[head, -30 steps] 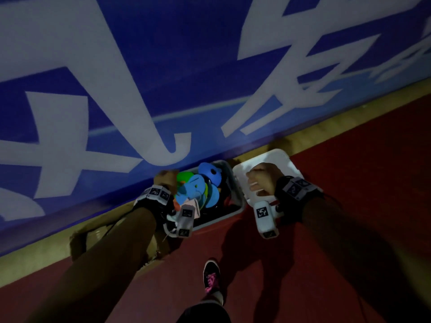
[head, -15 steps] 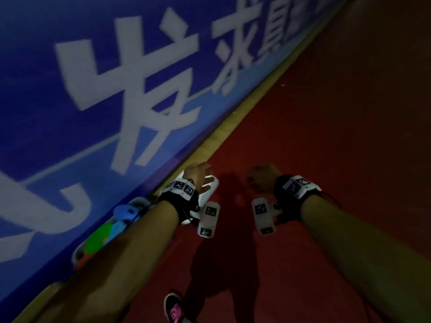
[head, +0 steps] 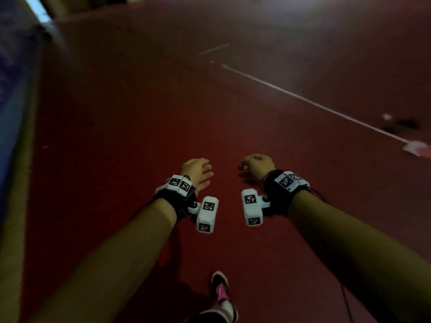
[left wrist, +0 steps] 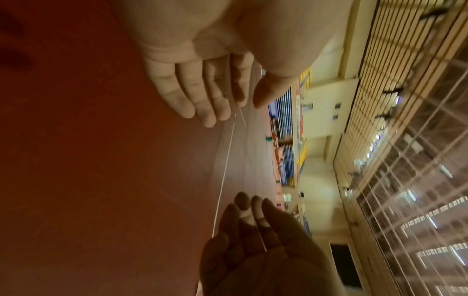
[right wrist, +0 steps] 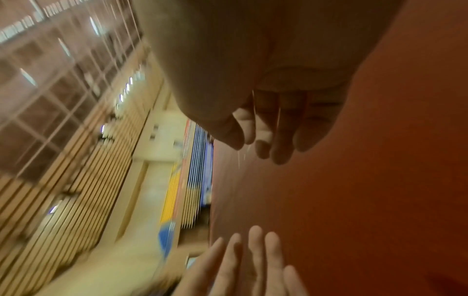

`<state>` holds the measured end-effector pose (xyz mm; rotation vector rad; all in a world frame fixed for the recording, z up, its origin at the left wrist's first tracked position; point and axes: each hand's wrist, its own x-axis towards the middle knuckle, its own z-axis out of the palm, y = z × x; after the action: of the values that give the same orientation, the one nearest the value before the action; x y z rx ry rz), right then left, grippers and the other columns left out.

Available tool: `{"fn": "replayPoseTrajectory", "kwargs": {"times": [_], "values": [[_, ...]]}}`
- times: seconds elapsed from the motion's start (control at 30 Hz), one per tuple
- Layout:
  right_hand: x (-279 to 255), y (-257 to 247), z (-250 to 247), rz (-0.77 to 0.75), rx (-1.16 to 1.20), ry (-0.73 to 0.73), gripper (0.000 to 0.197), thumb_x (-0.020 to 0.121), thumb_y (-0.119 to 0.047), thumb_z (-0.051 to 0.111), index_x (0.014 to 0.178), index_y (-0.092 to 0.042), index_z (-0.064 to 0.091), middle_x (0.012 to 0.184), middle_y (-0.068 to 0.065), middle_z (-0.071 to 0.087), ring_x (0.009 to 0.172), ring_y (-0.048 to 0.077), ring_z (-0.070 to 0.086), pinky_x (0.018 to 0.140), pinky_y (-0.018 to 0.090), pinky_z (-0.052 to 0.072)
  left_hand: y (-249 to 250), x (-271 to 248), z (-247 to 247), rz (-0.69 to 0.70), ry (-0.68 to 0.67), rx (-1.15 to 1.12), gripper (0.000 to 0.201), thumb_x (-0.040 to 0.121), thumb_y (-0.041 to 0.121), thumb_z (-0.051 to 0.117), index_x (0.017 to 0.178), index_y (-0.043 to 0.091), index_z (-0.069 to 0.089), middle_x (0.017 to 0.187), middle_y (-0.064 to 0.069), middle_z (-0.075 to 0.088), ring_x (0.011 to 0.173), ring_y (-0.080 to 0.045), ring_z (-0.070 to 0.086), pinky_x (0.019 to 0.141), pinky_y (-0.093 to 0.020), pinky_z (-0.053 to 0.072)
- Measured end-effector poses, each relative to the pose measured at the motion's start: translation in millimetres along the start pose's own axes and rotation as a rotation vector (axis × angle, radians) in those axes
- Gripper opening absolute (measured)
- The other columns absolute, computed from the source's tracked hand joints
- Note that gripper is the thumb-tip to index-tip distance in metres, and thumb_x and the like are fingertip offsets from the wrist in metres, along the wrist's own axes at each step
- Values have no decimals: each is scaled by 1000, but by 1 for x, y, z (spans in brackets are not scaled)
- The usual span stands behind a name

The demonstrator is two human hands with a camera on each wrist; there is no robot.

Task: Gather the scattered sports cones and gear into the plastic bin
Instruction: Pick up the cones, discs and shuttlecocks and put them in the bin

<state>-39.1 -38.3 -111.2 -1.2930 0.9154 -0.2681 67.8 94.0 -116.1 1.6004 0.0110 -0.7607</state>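
The colourful bin has left your view; your left hand and right hand hang empty, fingers loose, mid-frame over dark red floor.

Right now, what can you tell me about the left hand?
The left hand is bare and holds nothing. It is held out over the red floor, touching nothing. Its fingers are straight and relaxed, close together. A black band with white tagged blocks wraps the wrist.
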Motion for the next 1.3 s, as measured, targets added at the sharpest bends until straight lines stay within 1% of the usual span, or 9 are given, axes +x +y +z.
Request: {"fn": "replayPoseTrajectory", "kwargs": {"times": [0.1,0.33,0.5,0.7,0.87,1.1,1.17,1.23,1.3], "values": [[47,-8,-87,13,104,166,6,95,-6,51,92,-5,56,82,12,62,65,24,60,56,29,45,10,49,104,-18,-166,71,7,94,21,55,96,23,61,95,-1,69,84,-18,67,72,-31,49],[149,-67,-263,5,227,499,13,94,-9,53,81,-11,54,71,8,56,58,22,52,57,29,41,55,155,335,-41,-420,160,10,94,18,51,96,18,61,87,0,67,68,-15,61,61,-27,44],[181,-87,-374,17,291,716,16,93,-9,53,77,-13,57,75,5,60,62,24,58,58,28,45,79,190,488,-20,-539,219,20,91,15,51,107,13,63,80,1,66,61,-13,59,55,-24,42],[231,-83,-519,67,428,925,19,95,-6,50,77,-11,55,71,7,56,56,21,48,53,26,35,64,191,666,-57,-784,370,11,93,13,52,100,13,61,76,-1,61,57,-12,53,50,-23,37],[310,-96,-633,68,438,924,20,95,-5,49,77,-12,52,67,6,52,49,19,44,49,23,30,63,231,792,-29,-788,429,7,93,13,53,91,16,59,76,-1,61,54,-11,50,51,-23,38],[446,-178,-801,59,417,744,30,96,-3,42,69,-16,43,58,2,43,45,15,37,41,17,25,115,306,962,2,-679,405,6,93,15,54,91,16,59,79,-2,63,57,-12,52,53,-25,40],[484,-199,-837,71,393,689,32,98,-7,41,67,-18,40,53,-1,43,41,13,40,38,16,28,125,330,996,-8,-648,405,6,94,16,54,94,16,59,80,-2,63,59,-12,54,54,-26,41],[524,-214,-868,97,367,656,30,96,-7,44,67,-15,44,58,3,45,42,15,42,39,17,28,133,358,1036,-18,-623,398,7,94,16,54,97,15,60,81,-2,63,59,-12,54,53,-25,40],[557,-220,-894,134,247,658,16,93,-10,57,77,-11,57,72,8,58,56,19,57,45,23,42,135,387,1074,-38,-596,411,7,94,16,54,95,16,60,81,-1,63,59,-12,54,53,-24,40]]}}
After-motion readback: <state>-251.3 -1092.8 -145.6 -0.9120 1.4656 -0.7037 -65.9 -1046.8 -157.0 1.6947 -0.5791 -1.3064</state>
